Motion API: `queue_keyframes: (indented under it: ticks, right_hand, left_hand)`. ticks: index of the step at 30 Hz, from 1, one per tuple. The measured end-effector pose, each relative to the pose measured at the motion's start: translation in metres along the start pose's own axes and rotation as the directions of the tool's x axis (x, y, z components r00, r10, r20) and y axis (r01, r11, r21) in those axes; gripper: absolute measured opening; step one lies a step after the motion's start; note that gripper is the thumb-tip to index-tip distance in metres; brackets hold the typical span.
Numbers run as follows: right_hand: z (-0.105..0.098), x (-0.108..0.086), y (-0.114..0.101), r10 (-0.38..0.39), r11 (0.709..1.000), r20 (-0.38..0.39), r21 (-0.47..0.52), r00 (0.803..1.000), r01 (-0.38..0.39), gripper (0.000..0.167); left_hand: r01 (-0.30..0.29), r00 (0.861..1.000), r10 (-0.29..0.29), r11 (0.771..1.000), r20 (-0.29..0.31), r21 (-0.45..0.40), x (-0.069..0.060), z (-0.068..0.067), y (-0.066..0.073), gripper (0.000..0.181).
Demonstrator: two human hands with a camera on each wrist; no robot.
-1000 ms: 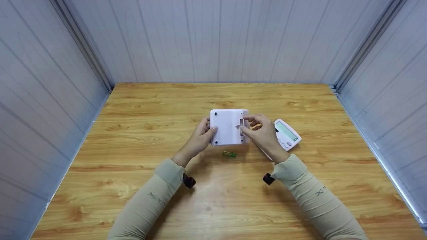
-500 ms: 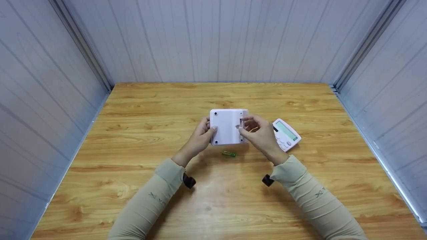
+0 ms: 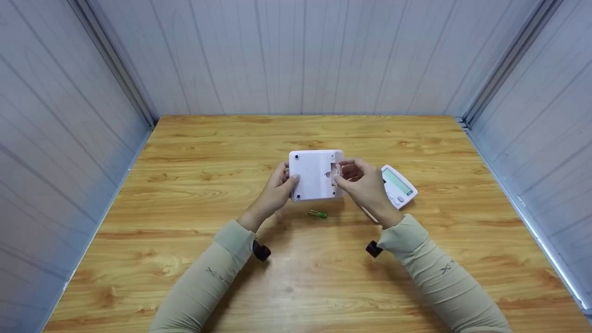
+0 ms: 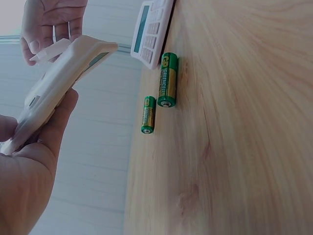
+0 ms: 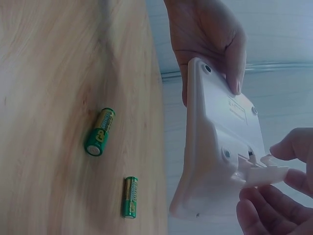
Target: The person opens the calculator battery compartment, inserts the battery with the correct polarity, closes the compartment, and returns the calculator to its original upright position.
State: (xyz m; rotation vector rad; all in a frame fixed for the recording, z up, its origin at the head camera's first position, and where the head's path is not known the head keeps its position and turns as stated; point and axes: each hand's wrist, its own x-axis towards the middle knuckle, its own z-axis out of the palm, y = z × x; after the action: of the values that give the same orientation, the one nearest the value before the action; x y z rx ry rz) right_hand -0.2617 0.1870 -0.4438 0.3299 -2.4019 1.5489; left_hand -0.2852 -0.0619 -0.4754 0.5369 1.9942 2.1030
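While the left hand (image 3: pixel 276 188) gripped the white calculator (image 3: pixel 312 175) above the wooden table (image 3: pixel 296 286) from nine o'clock, thumb against its back, the right hand (image 3: pixel 364 182) at three o'clock pinched its battery cover (image 5: pixel 268 175) between thumb and fingers. A green battery (image 3: pixel 317 214) lay toward six o'clock from the calculator.

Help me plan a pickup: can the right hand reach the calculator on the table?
Probably yes: the calculator lies near the right hand, apparently unblocked, though that hand must first release the white flap.
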Motion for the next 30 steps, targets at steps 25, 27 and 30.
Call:
queue_keyframes:
  ticks: [25, 27, 30]
  right_hand:
    - [-0.020, -0.006, 0.022, -0.028, 0.988, 0.071, -0.151, 0.997, 0.039, 0.026]
    - [-0.021, -0.007, 0.023, -0.032, 0.985, 0.091, -0.168, 0.995, 0.047, 0.026]
    - [-0.023, -0.008, 0.025, -0.041, 0.981, 0.115, -0.186, 0.992, 0.062, 0.025]
  left_hand:
    - [0.007, 0.997, -0.007, 1.000, -0.071, 0.009, -0.005, -0.025, 0.004, 0.039]
    - [0.006, 0.996, -0.005, 1.000, -0.086, 0.009, -0.005, -0.028, 0.007, 0.039]
    - [0.003, 0.995, -0.002, 1.000, -0.104, 0.006, -0.004, -0.031, 0.011, 0.039]
